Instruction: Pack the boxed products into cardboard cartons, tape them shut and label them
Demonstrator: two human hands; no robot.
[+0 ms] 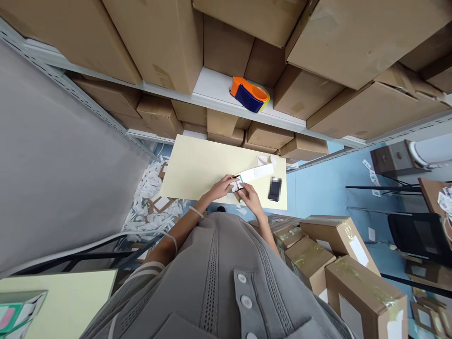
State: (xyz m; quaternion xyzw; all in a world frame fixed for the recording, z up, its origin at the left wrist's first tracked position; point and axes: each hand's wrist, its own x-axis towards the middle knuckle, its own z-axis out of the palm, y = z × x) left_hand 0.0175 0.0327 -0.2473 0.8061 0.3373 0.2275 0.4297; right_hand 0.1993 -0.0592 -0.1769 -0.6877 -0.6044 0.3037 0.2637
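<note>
Near the front edge of the pale yellow table (197,162), my left hand (221,187) and my right hand (251,199) come close together. Between them is a small white piece with a green strip and dark edges (237,184); its exact kind is too small to tell. The fingers of both hands are bent onto it, the left from its left side and the right from its lower right. A long white paper strip (259,173) runs to the right from beside the piece. Farther right lies a dark, blurred-out phone-like object (274,189).
Shelves of cardboard boxes (270,134) rise behind the table. An orange and blue tape dispenser (249,94) sits on one shelf. Scrap paper (150,186) is heaped on the floor at left. Taped cartons (309,256) stand at lower right, with a black chair (416,238) beyond.
</note>
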